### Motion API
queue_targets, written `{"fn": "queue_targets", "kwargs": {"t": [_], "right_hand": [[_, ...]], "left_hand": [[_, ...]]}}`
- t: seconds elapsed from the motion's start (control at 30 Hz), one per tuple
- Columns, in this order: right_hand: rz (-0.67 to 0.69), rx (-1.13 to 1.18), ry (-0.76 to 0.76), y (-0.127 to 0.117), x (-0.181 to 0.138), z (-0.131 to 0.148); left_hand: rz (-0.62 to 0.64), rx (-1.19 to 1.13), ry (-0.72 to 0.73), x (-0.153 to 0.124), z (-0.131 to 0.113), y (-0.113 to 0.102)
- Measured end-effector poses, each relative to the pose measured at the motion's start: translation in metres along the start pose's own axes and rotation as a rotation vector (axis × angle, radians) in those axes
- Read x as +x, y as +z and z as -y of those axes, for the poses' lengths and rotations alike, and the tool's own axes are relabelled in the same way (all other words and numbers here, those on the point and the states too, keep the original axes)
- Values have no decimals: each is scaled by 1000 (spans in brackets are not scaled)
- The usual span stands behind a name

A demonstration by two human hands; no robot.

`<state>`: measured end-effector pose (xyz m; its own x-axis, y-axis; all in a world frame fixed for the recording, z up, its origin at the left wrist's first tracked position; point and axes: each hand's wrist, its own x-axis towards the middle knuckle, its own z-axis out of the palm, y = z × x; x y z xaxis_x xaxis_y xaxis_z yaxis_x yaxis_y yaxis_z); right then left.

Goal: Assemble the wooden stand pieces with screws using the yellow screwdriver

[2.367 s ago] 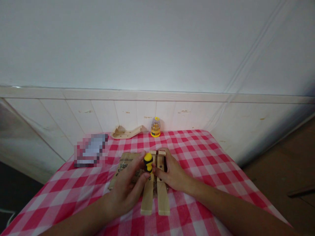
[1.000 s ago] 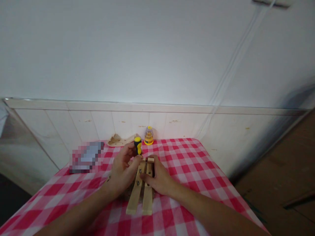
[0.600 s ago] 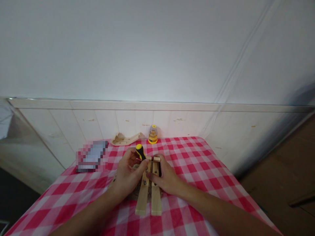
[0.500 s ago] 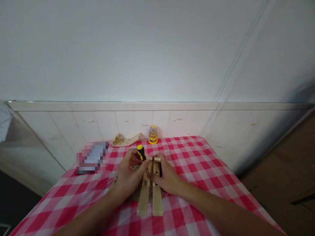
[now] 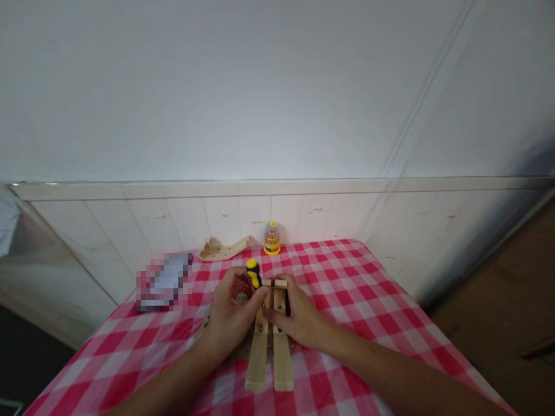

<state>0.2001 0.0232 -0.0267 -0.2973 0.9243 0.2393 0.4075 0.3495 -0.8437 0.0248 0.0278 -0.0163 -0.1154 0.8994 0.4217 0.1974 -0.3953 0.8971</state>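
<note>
A short screwdriver (image 5: 254,273) with a yellow and black handle stands tilted over the wooden pieces, its tip hidden. My left hand (image 5: 232,312) is closed around the lower handle, thumb and fingers pinching it. Two pale wooden strips (image 5: 256,367) with dark screws or holes lie side by side, their long ends towards me. Wrapped around the far part of the right wooden strip (image 5: 283,364), my right hand (image 5: 299,315) lays its thumb across the pair. Beneath the strips and my left hand sits a brownish object, mostly covered, whose kind I cannot make out.
Against the wall, a curved wooden piece (image 5: 223,252) lies beside a clear and yellow bit container (image 5: 272,240). A blurred-out flat device (image 5: 167,283) is at the left. Red-and-white checked cloth (image 5: 347,277) covers the table, which meets the white panelled wall (image 5: 299,216).
The whole view has shifted slightly, so the table things appear a little lower and to the right. Both hands keep their holds; the screwdriver handle stays tilted much as before.
</note>
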Motion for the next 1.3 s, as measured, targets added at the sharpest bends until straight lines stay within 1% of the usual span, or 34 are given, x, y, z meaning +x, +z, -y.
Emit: {"fn": "queue_targets", "kwargs": {"t": [0.2,0.37,0.5,0.63,0.77,0.93,1.03,1.17,1.3], "right_hand": [[9,23,-9,-2,0,1],[17,47,-9,-2,1,1],[12,37,-3,-1,1,-1],[22,32,13,-1,0,0],[19,24,11,-2,0,2],[10,25,3,-1,0,1],[13,15,-1,-1,0,0],[18,-5,2,-1,0,1],[19,6,10,-2,0,3]], "left_hand": [[16,-52,-1,0,-1,1],[4,-88,-18,0,-1,1],[44,-120,-20,0,-3,0],[24,-177,-33,0,-6,-1],[39,-228,-41,-1,-5,-1],[57,-229,-47,0,0,0],[65,-195,-57,1,-3,0],[49,-138,-32,1,-7,1],[64,-105,-19,1,-7,0]]}}
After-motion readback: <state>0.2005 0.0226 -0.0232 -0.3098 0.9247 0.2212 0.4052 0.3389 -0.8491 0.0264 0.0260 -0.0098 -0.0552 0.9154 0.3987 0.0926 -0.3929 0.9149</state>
